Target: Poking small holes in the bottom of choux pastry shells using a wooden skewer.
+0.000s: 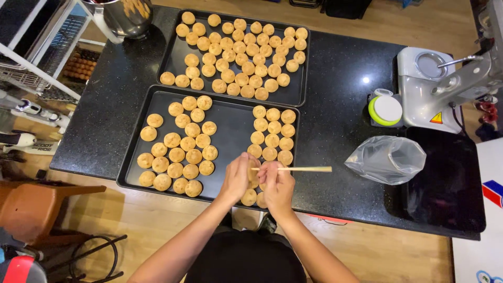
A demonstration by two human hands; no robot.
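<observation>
Head view looks straight down on a black counter [335,94] carrying two dark trays of small round golden pastries; the near tray [230,131] sits at the counter's front edge, the far tray [178,50] just behind it, their rims nearly touching. Both hands meet over the near tray's front right corner; the left hand [237,178] is closed around one pastry [253,172], lifted just above the others, while the right hand [277,187] pinches a thin wooden stick [298,169] that points right, its near end at the pastry. By the look of it, the step in hand is piercing or poking this piece with the stick; the next move seems to call for a steady, light push so the shell does not crack, then a bare spot to set it down. Open room lies in the bare middle strip of the near tray, between its left cluster and right cluster; to the right, the counter is free up to a clear plastic bag [387,159]; beyond that stands a grey machine [435,89]; the tray's front rim lies close to the counter's drop.
</observation>
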